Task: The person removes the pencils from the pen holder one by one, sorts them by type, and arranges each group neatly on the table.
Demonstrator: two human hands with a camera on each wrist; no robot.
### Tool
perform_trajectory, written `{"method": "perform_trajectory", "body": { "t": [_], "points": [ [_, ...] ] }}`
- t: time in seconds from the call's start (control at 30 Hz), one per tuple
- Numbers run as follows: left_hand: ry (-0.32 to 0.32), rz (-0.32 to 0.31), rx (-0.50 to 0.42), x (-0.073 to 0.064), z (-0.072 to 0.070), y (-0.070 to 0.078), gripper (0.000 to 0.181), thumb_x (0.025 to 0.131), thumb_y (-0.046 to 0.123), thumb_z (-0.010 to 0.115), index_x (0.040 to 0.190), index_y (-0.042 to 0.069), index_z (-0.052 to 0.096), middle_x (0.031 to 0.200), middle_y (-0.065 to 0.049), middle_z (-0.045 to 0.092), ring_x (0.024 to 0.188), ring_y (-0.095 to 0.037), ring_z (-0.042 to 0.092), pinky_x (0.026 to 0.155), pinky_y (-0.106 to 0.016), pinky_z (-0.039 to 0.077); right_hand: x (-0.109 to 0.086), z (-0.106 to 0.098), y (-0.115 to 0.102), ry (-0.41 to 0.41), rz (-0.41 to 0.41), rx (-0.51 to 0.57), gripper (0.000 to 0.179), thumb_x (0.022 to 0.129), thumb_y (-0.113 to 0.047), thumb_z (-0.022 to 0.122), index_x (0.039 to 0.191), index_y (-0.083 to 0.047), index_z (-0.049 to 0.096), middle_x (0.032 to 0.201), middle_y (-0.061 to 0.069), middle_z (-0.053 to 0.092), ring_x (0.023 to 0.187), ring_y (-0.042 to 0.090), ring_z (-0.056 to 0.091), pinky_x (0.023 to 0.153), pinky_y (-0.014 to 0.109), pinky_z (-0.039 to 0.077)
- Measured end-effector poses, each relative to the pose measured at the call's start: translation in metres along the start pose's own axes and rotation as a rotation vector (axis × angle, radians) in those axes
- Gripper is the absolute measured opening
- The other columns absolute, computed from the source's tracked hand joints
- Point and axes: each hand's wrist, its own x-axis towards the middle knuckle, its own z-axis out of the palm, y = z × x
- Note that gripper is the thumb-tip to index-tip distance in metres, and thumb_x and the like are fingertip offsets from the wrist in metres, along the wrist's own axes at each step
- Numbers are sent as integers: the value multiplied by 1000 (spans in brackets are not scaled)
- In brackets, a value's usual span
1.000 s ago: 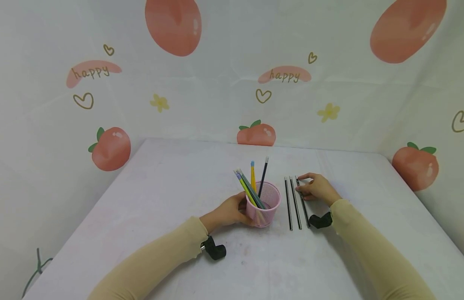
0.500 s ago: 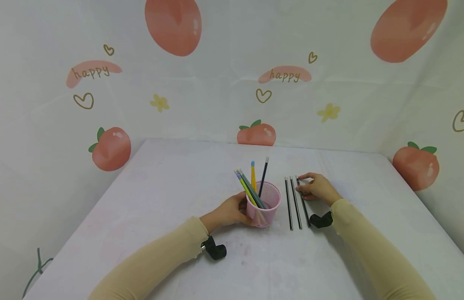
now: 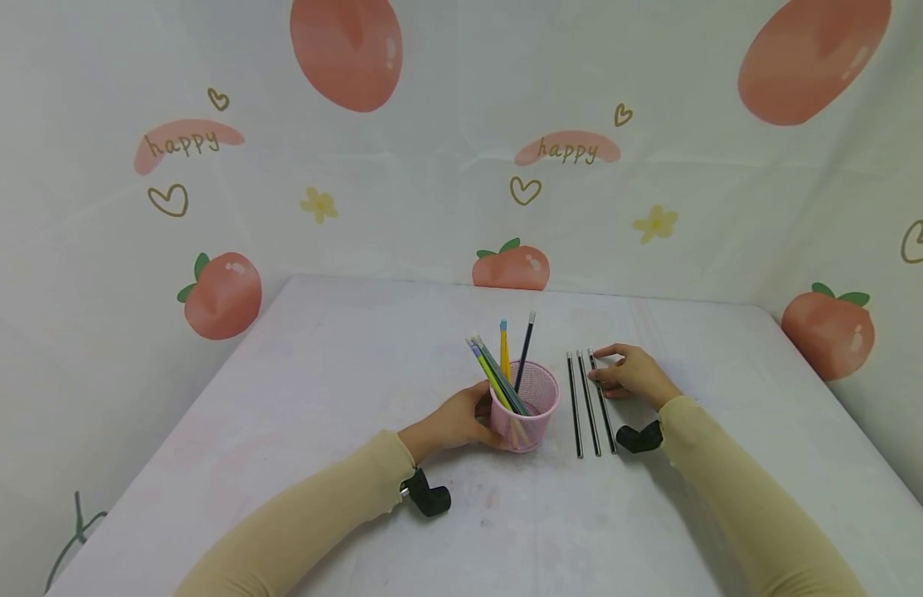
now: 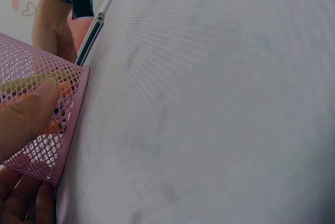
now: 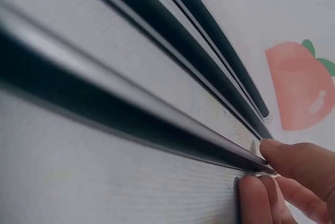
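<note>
The outer pencil [image 3: 606, 414] lay on the surface [image 3: 342, 356], last in a row of three and farthest from the cup [image 3: 524, 429]. The grip of the right hand [image 3: 631, 375] pinched it near its far, silver-tipped end, thumb to one side and fingers to the other in the right wrist view. Whether that end had left the surface, I could not tell. Just beside it lay the middle pencil [image 3: 590, 406], then the inner pencil [image 3: 575, 406], roughly alongside, neither one held.

The cup, pink mesh, stood upright near the row. The left hand [image 3: 455, 421] gripped its side, the thumb flat against the mesh in the left wrist view. Inside leaned a yellow pencil [image 3: 503, 344], a black pencil [image 3: 526, 348] and a bundle [image 3: 491, 377] of green ones.

Almost nothing had changed over the past second: hands, cup and row kept their places. That suggested a steady hold on both sides, with the outer pencil grasped but not carried anywhere. Behind the surface hung a white backdrop [image 3: 424, 182] printed with peaches.
</note>
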Motion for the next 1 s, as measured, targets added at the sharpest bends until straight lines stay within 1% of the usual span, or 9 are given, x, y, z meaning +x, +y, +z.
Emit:
{"method": "perform_trajectory", "body": {
  "t": [0.13,0.33,0.53,0.63,0.73,0.87,0.93,1.0],
  "points": [
    [-1,12,-7,-1,0,1,76,72,0,80,139,2,44,136,-13,55,124,-27,55,108,-38,43,-1,0,-2,-9,2,5,61,88,-13,71,140,3,43,98,12,59,70,7,62,64,24,59],
    [1,1,-14,0,0,-1,76,72,-1,80,139,3,44,136,-13,55,124,-27,55,108,-37,43,-2,-1,-2,-19,-2,29,64,87,-14,72,140,5,41,99,13,60,71,7,63,65,25,59],
    [0,-5,-6,1,0,-2,76,72,0,80,139,4,44,136,-12,55,123,-26,55,107,-36,44,-1,-3,3,-24,3,103,64,90,-15,69,141,6,38,107,16,59,72,7,65,68,26,60],
    [-4,-6,-9,1,0,-2,77,72,0,80,140,5,44,136,-12,55,123,-26,55,107,-36,44,0,-6,5,-29,-3,144,62,92,-15,66,141,7,37,107,15,60,73,7,65,69,27,60],
    [-6,-4,-13,1,0,-2,77,72,0,80,140,5,44,136,-12,55,123,-25,55,107,-36,44,-2,-10,1,-33,-34,170,60,94,-16,63,142,8,35,109,17,61,75,7,66,71,27,60],
    [-6,1,-8,2,0,-2,78,72,0,80,140,6,44,137,-11,54,124,-25,55,107,-35,44,-8,-18,-11,-23,-98,206,59,97,-20,58,144,7,34,122,25,58,86,11,67,77,28,59],
    [-6,-1,-9,2,0,-3,77,72,-1,80,140,5,44,137,-11,54,124,-25,55,107,-35,44,-11,-22,-18,-16,-134,225,59,98,-22,57,145,5,33,124,21,58,92,13,67,80,28,59],
    [-5,1,-13,2,0,-3,77,72,-1,79,140,5,44,137,-11,54,124,-26,55,107,-35,44,-15,-25,-25,-7,-177,245,59,98,-24,57,145,4,34,120,16,60,94,14,67,82,28,58]
  ]
}}
